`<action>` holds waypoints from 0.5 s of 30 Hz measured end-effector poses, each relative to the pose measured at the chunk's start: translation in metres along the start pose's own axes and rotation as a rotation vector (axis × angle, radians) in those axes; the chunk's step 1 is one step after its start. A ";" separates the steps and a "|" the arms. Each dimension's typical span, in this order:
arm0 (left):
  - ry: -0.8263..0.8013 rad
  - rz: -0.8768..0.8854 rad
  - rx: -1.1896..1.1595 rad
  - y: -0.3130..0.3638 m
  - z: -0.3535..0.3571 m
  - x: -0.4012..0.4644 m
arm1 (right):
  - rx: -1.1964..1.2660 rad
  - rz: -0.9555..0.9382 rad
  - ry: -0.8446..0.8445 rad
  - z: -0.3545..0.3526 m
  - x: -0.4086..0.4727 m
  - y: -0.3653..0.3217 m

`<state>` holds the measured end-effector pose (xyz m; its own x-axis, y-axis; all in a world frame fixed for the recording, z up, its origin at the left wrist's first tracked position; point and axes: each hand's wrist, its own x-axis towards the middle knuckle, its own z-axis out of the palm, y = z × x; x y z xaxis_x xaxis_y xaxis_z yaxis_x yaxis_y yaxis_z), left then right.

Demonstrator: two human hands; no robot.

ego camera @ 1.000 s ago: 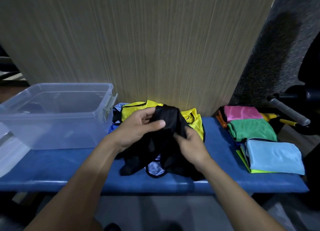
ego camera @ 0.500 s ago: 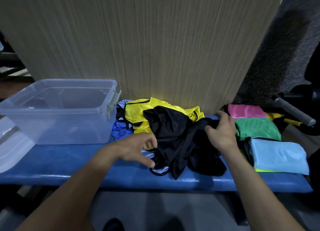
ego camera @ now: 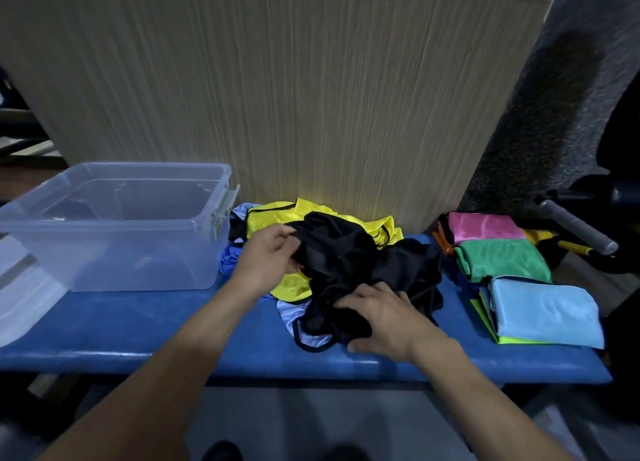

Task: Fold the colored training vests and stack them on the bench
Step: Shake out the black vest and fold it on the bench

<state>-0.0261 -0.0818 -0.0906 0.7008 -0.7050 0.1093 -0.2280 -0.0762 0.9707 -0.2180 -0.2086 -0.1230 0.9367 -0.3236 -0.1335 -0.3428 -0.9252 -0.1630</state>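
Observation:
A crumpled black vest (ego camera: 360, 263) lies on top of a loose pile in the middle of the blue bench (ego camera: 138, 325). Under it are a yellow vest (ego camera: 294, 284) and a pale blue vest (ego camera: 304, 336). My left hand (ego camera: 266, 259) pinches the black vest's upper left edge. My right hand (ego camera: 384, 318) grips the black vest's lower front part. Folded vests sit at the right end of the bench: pink (ego camera: 485, 226), green (ego camera: 502, 259) and light blue (ego camera: 543, 308), with lime and orange edges showing beneath.
A clear plastic bin (ego camera: 114, 228) stands on the bench's left part, its lid (ego camera: 20, 298) leaning at the far left. A wood-grain panel (ego camera: 277, 97) rises behind the bench. A grey-handled bar (ego camera: 575, 225) and dark equipment are at the right.
My left hand rose from the pile's front to the black vest's upper left edge. My right hand came back from the vest's far right side to its lower front part.

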 end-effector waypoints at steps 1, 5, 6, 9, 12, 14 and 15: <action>0.029 -0.005 -0.091 0.004 -0.004 0.000 | -0.064 0.011 0.013 0.005 0.000 -0.002; 0.147 0.042 -0.231 0.018 -0.017 -0.001 | -0.010 -0.067 0.211 0.008 -0.003 -0.001; 0.168 0.053 -0.248 0.024 -0.019 -0.004 | 0.095 -0.103 0.263 0.005 -0.005 -0.001; 0.143 0.033 -0.399 0.051 -0.024 -0.022 | 0.492 -0.162 0.490 -0.018 -0.022 -0.004; 0.065 -0.030 -0.544 0.078 -0.027 -0.038 | 0.851 -0.194 0.602 -0.047 -0.041 -0.018; -0.013 -0.089 -0.615 0.097 -0.032 -0.045 | 1.116 -0.230 0.610 -0.067 -0.051 -0.028; -0.061 -0.108 -0.624 0.108 -0.036 -0.048 | 1.229 -0.245 0.609 -0.078 -0.055 -0.032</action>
<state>-0.0595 -0.0308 0.0167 0.6536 -0.7568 0.0088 0.2917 0.2627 0.9197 -0.2530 -0.1765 -0.0340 0.7556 -0.5088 0.4125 0.2880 -0.3075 -0.9069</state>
